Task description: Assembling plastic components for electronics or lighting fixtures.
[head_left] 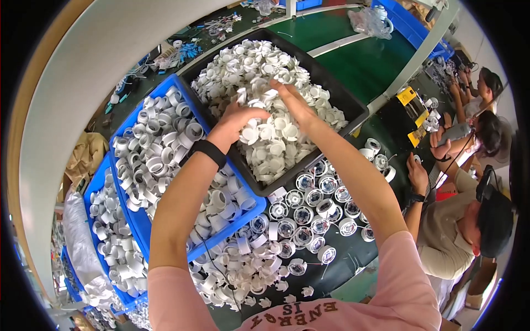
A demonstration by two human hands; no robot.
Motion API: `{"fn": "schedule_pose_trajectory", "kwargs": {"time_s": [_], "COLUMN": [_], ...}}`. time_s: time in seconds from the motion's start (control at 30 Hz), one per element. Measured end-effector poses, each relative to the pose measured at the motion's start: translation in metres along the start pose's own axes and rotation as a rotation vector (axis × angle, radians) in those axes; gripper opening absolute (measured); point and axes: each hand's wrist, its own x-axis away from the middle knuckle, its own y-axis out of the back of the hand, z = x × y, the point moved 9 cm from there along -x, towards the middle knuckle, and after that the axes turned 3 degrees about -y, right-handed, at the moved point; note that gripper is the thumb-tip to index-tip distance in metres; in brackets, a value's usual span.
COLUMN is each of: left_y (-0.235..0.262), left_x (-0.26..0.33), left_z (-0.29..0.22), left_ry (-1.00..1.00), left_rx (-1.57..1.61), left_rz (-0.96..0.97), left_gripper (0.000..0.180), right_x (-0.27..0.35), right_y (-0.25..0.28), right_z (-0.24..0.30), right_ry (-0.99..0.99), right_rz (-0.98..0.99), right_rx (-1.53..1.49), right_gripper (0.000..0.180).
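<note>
while two blue bins [144, 218] sit beside, both hands dig one black tray [353, 113].

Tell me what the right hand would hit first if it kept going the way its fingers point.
The right hand points up and left over the black bin. Going on, it would most likely meet the heap of white plastic caps there first, though its height above them is unclear.

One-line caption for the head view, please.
Both hands, left hand and right hand, dig into a black bin of white plastic caps.
</note>
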Motion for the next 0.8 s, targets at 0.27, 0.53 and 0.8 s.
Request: {"fn": "schedule_pose_trajectory", "kwargs": {"time_s": [0.27,0.53,0.8], "left_y": [0.002,-0.010,0.011], "left_x": [0.017,0.086,0.287], "left_z": [-0.024,-0.040,0.018], "left_ry": [-0.068,-0.132,-0.106], "left_rx": [-0.067,-0.066,-0.203], "left_rz": [-0.044,-0.087,-0.320], "left_gripper": [0.034,0.026,0.085], "right_x": [0.035,0.091,0.248], "right_y": [-0.002,-0.012,-0.106], "right_z": [0.038,0.056,0.011], "right_ry": [0.017,0.118,0.326], "right_rz": [-0.115,-0.130,0.055], "right_rx": [0.007,-0.022,-0.130], "right_gripper": [0.120,0.084,0.057]}}
